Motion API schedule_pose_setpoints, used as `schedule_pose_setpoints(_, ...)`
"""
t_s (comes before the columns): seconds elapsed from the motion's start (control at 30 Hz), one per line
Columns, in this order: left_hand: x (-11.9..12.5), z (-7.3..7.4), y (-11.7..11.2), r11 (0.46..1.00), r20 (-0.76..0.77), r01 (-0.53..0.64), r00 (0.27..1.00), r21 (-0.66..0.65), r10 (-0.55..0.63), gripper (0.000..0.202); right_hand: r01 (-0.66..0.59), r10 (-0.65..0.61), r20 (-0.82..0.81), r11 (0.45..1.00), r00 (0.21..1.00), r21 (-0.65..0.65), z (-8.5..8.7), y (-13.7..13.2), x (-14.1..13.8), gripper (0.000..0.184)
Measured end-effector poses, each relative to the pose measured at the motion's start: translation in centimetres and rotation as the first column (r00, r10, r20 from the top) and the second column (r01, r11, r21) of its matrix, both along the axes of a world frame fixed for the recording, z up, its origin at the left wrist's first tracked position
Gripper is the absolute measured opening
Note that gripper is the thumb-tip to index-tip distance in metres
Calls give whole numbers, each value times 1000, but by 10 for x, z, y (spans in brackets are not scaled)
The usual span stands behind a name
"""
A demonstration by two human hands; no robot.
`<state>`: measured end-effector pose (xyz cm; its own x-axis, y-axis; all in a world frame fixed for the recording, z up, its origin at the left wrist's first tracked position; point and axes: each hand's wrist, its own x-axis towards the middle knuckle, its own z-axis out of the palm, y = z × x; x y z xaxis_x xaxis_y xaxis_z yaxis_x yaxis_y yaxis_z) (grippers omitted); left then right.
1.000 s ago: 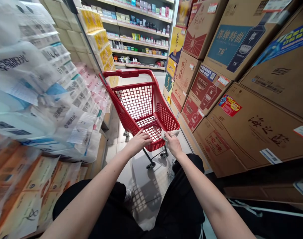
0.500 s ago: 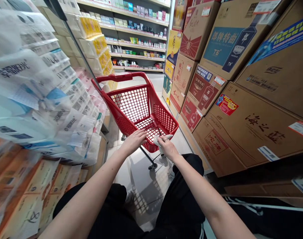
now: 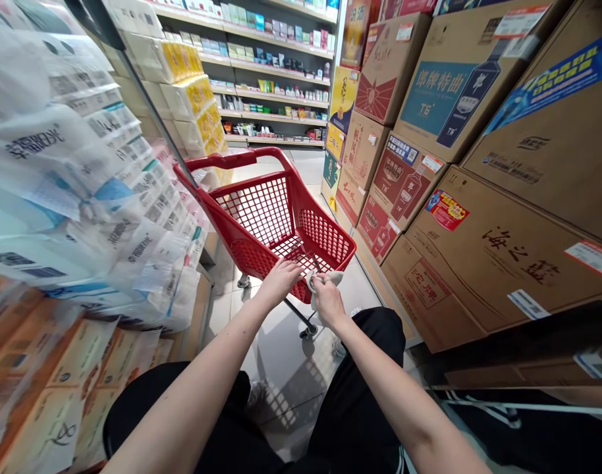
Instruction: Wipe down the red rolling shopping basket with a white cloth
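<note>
A red shopping cart (image 3: 338, 238) with a grid-walled basket stands in front of me, its handle on the far side. My right hand (image 3: 329, 301) is closed around a crumpled whitish cloth (image 3: 334, 277) at the basket's near rim. The cloth sticks out on both sides of the fingers. Just left of it, my left hand (image 3: 280, 282) lies over the near edge of the basket with its fingers stretched out. Whether those fingertips press on the rim is hard to see. The basket's floor grid shows beyond both hands.
Stacked cartons (image 3: 483, 243) form a wall on the right. Plastic-wrapped packs (image 3: 133, 230) are piled on the left, with orange packs (image 3: 78, 388) below. Shelves of small goods (image 3: 276, 79) close off the far end. A cart wheel (image 3: 308, 331) rests on the tiled floor near my feet.
My left hand has shifted slightly right, closer to the right hand. The right hand has moved a little left and nearer, still gripping the cloth. The cart appears slightly turned in view.
</note>
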<state>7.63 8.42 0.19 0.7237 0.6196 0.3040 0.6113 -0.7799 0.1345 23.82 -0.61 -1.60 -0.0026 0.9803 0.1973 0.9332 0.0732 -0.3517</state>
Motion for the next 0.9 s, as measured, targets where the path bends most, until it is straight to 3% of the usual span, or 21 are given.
schedule_pose_setpoints(0.17, -19, -3, 6, 998, -21, 63, 998, -7, -63, 40, -123, 121, 29, 989, 992, 79, -5, -5, 19, 36)
schedule_pose_setpoints(0.3, -34, 3, 11, 996, -16, -69, 997, 52, 70, 41, -176, 166, 83, 976, 983, 126, -10, -8, 39, 34)
schedule_pose_setpoints(0.47, -21, 6, 19, 996, -4, -34, 999, 81, 34, 33, -105, 85, 125, 982, 988, 160, -16, -11, 45, 34)
schedule_pose_setpoints(0.67, -3, -5, 23, 997, 51, -28, 998, 71, 25, 30, 12, -23, 51, 977, 998, 211, -22, -15, 26, 40)
schedule_pose_setpoints(0.9, 0, -7, 17, 995, 83, -65, 995, 82, 59, 31, 116, -106, -118, 990, 987, 84, -9, -11, 14, 43)
